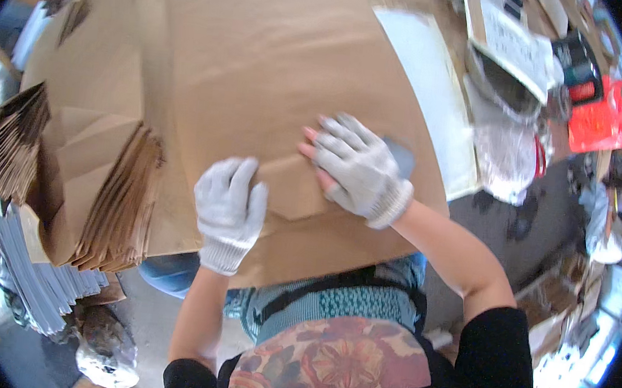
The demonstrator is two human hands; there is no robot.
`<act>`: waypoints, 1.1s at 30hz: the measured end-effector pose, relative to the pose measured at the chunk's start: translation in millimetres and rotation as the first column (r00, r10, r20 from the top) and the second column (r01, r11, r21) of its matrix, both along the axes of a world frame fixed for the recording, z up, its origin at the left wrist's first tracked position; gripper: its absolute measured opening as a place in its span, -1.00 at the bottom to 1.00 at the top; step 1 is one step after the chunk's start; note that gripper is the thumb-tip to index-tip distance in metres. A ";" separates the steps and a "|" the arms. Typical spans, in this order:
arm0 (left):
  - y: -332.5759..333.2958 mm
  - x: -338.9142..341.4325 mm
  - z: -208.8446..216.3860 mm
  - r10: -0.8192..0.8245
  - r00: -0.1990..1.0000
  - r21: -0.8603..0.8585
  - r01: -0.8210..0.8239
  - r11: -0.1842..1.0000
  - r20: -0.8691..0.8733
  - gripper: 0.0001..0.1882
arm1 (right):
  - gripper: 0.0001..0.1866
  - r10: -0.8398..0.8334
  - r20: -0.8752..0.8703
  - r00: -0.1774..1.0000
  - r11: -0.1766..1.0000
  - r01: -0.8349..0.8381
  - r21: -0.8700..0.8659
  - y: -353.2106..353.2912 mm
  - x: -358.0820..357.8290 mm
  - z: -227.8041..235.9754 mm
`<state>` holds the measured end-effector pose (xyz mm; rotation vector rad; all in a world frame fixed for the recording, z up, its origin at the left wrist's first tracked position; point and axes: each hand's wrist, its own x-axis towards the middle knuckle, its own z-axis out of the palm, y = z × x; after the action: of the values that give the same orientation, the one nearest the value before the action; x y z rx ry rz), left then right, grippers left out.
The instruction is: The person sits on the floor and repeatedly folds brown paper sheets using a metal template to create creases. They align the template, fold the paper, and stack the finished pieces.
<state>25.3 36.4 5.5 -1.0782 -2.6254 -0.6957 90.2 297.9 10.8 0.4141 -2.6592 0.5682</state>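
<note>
A large sheet of brown kraft paper lies before me, its near part folded over with a crease under my hands. My left hand, in a pale knitted glove, rests on the near part of the paper with its fingers stretched out. My right hand wears a similar glove that leaves the fingertips bare. It lies flat on the paper near the fold, fingers extended to the left. A smooth grey object shows beside the right hand, partly hidden by it; I cannot tell its kind.
Folded brown paper stacks stand at the left edge, with grey-white sheets below them. To the right lie a white sheet, a clear plastic bag, a white box lid and a red bag.
</note>
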 end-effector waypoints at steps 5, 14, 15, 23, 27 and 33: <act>-75.1 18.6 8.9 0.187 0.921 0.125 -0.243 0.962 0.343 -0.55 | -0.67 -0.160 0.080 0.984 0.987 0.157 0.046 71.2 25.3 8.3; -55.0 26.1 20.6 -0.338 -0.064 -0.003 -0.984 0.178 0.939 -0.47 | -0.12 -0.302 0.251 0.920 0.953 0.301 0.042 58.5 69.3 28.5; -45.4 18.5 34.4 -0.176 -0.065 -0.006 -0.948 0.317 0.982 -0.49 | -0.16 -0.285 0.345 0.894 0.930 0.345 -0.127 66.2 67.5 11.9; -95.8 -60.4 150.1 0.466 0.884 0.618 -0.384 0.686 0.031 -0.77 | -0.87 -0.181 0.393 0.902 0.446 0.431 -0.784 157.2 -0.6 18.6; -183.8 -130.9 207.9 0.653 0.732 0.613 -0.609 0.503 0.192 -0.67 | -0.83 -0.332 0.328 0.884 0.443 0.453 -0.774 178.1 -20.5 27.8; -329.2 -195.7 149.0 0.799 0.516 0.335 -0.845 0.416 0.309 -0.55 | -0.59 -0.491 0.249 0.835 0.798 0.546 -0.257 114.2 11.8 45.1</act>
<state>-170.4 -292.9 154.5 0.4523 -2.4029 -1.0036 102.1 412.1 55.9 -0.4781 -2.5967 0.8554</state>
